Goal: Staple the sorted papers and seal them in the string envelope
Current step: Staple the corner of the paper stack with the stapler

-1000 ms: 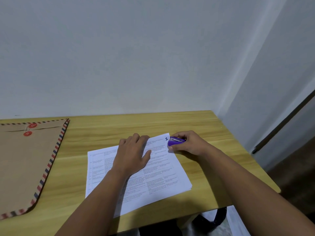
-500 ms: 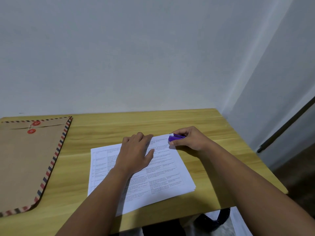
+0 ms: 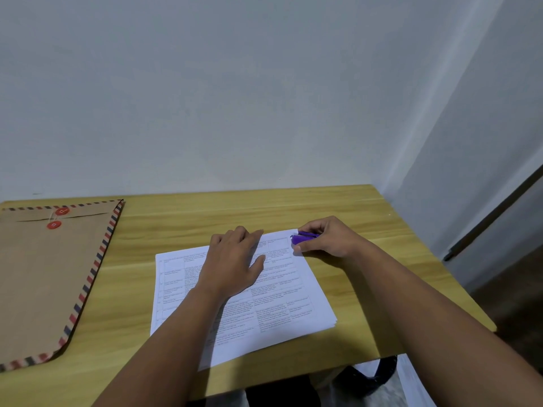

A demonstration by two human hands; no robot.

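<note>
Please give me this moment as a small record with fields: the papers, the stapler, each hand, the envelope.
papers: white printed stack flat on the wooden table
stapler: purple, at the stack's far right corner
left hand: flat on the stack, fingers straight
right hand: grips the stapler
envelope: brown, striped border, at table's left, apart from the papers
envelope buttons: two red discs joined by string

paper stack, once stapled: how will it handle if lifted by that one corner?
Likely floppy: the paper stack is thin, loose sheets lying flat on the table, so it should droop from the corner where the right hand holds the purple stapler. Probably light. Unstapled edges may fan; the left hand presses them flat.
</note>
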